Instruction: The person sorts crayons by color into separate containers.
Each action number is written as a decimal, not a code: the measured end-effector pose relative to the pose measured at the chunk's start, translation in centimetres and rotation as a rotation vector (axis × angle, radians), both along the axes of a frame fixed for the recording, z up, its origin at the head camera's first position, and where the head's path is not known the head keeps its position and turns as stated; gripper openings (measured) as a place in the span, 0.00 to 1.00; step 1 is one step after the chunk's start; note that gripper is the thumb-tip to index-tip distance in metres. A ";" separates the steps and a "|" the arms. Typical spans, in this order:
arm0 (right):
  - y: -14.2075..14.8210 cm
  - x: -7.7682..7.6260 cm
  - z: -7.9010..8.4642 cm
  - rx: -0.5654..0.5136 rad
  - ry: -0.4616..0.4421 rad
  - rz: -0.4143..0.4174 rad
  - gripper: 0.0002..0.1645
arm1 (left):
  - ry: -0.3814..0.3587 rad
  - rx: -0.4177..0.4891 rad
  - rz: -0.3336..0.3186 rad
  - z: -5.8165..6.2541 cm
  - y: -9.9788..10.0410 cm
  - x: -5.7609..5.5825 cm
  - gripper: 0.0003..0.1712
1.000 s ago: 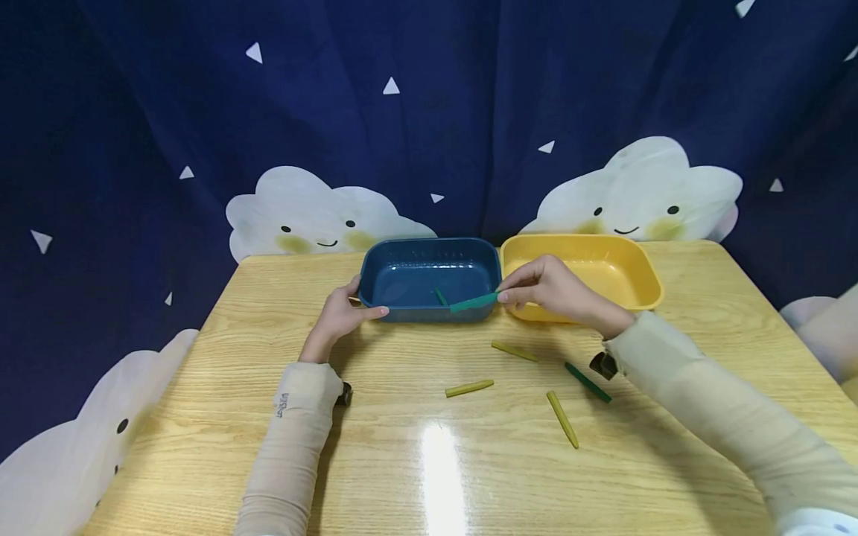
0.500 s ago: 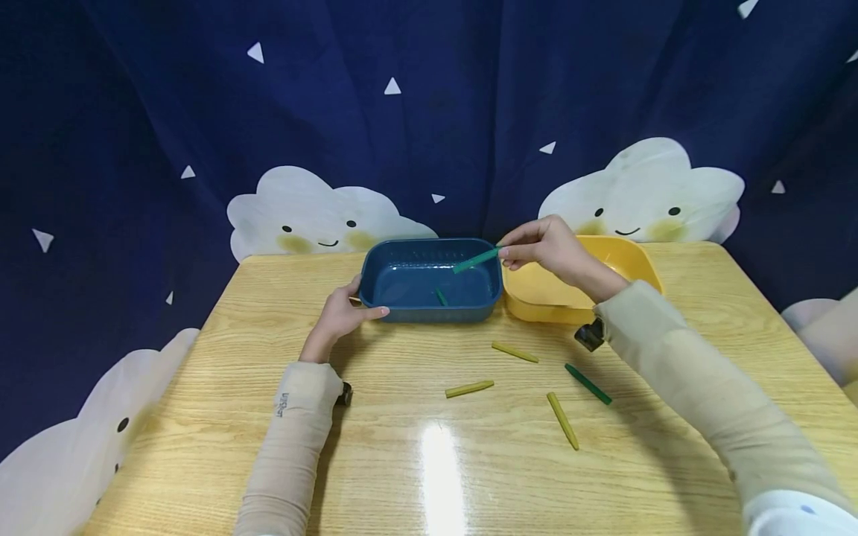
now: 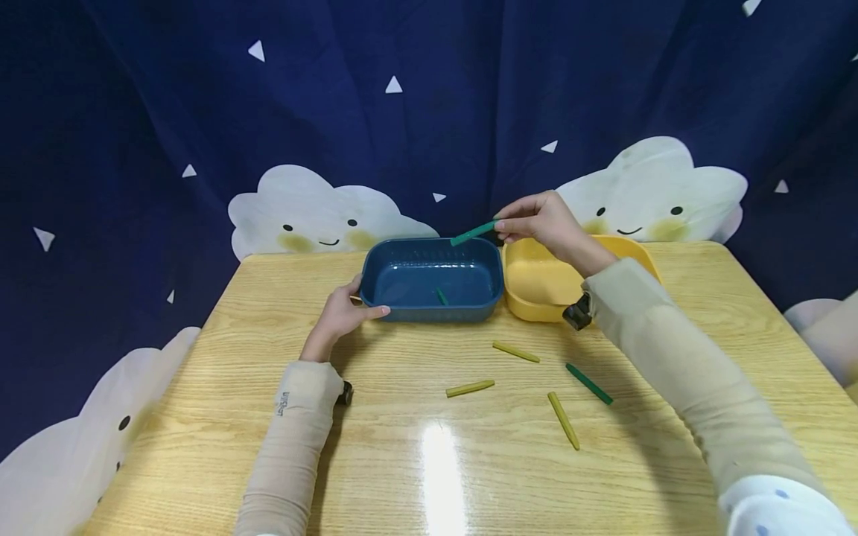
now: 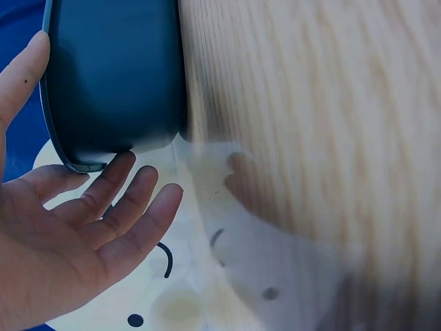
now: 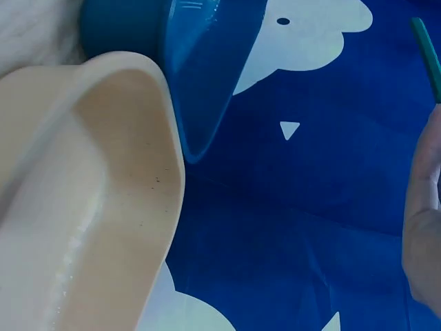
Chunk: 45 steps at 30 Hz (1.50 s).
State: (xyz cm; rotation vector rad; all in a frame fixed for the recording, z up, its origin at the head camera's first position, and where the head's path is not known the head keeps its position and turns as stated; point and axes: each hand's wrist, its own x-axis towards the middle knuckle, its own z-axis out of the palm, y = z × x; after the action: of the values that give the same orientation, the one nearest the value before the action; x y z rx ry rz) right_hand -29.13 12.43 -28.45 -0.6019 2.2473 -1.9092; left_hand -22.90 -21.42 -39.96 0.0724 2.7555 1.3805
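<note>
My right hand (image 3: 541,220) pinches a green crayon (image 3: 473,233) by one end between thumb and fingertips. The crayon slants left over the far right rim of a blue plastic bin (image 3: 436,315). In the right wrist view the same crayon (image 5: 426,56) sticks up at the right edge. My left hand (image 3: 338,314) holds the bin's left end, thumb along the front rim and fingers at the side wall. The left wrist view has the thumb (image 4: 27,72) on the rim and the other fingers spread below. A second green crayon (image 3: 442,296) lies inside the blue bin.
Right beside the blue bin stands a yellow bin (image 3: 536,310), partly hidden by the right forearm. On the wooden table (image 3: 375,447) lie several crayons: yellow ones (image 3: 516,352) and a green one (image 3: 589,383). A dark blue curtain (image 3: 442,112) hangs behind the table.
My right hand has risen and moved away from me with the green crayon, from the blue bin's front rim to its far rim. The left hand has stayed put.
</note>
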 end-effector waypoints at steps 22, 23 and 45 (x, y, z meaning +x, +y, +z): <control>-2.9 -3.8 0.7 -0.027 -0.091 -0.061 0.05 | 0.004 0.029 0.010 -0.1 0.1 -0.1 0.50; -3.1 -4.1 0.6 -0.039 -0.098 -0.063 0.05 | 0.004 0.029 0.011 -0.1 0.1 -0.1 0.50; -6.9 -6.3 -1.9 -0.111 -0.130 -0.003 0.06 | 0.017 0.029 0.015 -0.2 0.2 0.0 0.50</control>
State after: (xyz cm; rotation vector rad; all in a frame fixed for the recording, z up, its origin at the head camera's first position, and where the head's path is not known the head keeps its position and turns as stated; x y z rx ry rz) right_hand -35.45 5.51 -30.37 -0.4730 2.0767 -2.0219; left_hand -22.86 -21.18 -40.19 0.0657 2.7555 1.4299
